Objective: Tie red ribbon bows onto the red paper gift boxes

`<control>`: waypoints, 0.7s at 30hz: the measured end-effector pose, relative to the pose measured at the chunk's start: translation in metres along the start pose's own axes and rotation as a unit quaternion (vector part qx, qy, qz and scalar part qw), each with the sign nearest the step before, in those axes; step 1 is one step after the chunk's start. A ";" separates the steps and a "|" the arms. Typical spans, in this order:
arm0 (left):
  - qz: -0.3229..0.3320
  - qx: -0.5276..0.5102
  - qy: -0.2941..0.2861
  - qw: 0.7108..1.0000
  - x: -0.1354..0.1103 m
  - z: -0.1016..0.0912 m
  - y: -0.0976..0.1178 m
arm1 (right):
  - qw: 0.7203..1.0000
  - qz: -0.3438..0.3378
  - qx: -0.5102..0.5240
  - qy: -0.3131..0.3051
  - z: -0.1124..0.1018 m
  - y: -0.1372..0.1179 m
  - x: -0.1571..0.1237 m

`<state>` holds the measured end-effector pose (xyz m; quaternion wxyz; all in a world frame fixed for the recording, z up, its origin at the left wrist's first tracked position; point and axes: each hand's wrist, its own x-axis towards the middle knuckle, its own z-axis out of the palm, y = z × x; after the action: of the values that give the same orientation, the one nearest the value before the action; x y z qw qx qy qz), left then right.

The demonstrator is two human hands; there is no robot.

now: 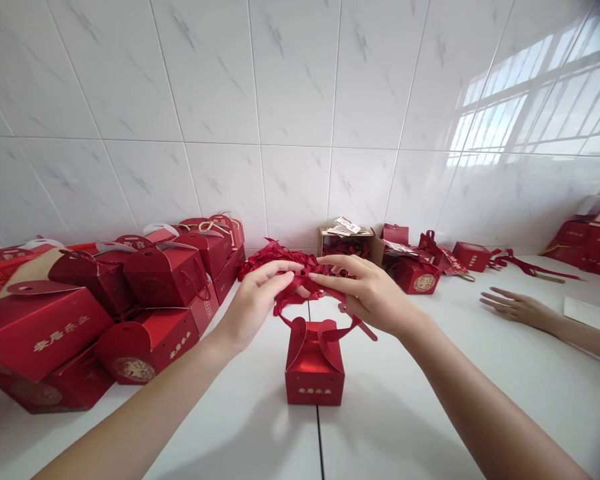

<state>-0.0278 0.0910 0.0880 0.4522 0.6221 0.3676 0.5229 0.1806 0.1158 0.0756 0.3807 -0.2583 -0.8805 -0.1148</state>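
A small red gift box (314, 383) with gold lettering stands on the white table in front of me, its curved top flaps partly folded in. A red ribbon (349, 330) loops up from both sides of its top. Above the box, my left hand (257, 293) pinches the ribbon between thumb and fingers. Facing it, my right hand (373, 287) also has its fingers closed on the ribbon, fingertips almost meeting the left ones. A loose end hangs below the right hand. My fingers partly hide where the ribbon crosses.
Red gift boxes (153, 333) are stacked at the left. A heap of red ribbons (275, 253) lies behind my hands, beside a cardboard box (377, 248) with cards on it. More red boxes (473, 257) line the tiled wall (295, 100). Another person's hand (515, 308) rests at the right.
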 end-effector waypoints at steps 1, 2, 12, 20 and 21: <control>0.042 0.076 0.033 0.996 -0.003 -0.001 -0.001 | 0.999 0.028 0.034 0.014 -0.001 -0.001 -0.004; 0.082 0.149 0.069 0.983 -0.005 -0.003 -0.003 | 0.996 0.064 0.057 0.032 -0.003 -0.001 -0.010; -0.002 0.497 0.152 0.855 -0.029 -0.088 -0.045 | 0.805 0.491 -0.071 -0.325 -0.024 0.021 -0.115; 0.004 0.298 0.049 0.953 -0.030 -0.053 -0.070 | 0.896 0.408 0.112 -0.138 0.012 -0.004 -0.078; -0.010 0.265 0.031 0.964 -0.030 -0.044 -0.071 | 0.887 0.405 0.165 -0.150 0.019 -0.008 -0.073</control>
<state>-0.0756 0.0934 0.0130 0.2642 0.6994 0.5133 0.4215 0.2064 0.0896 0.0090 0.2948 -0.5403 -0.7519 0.2363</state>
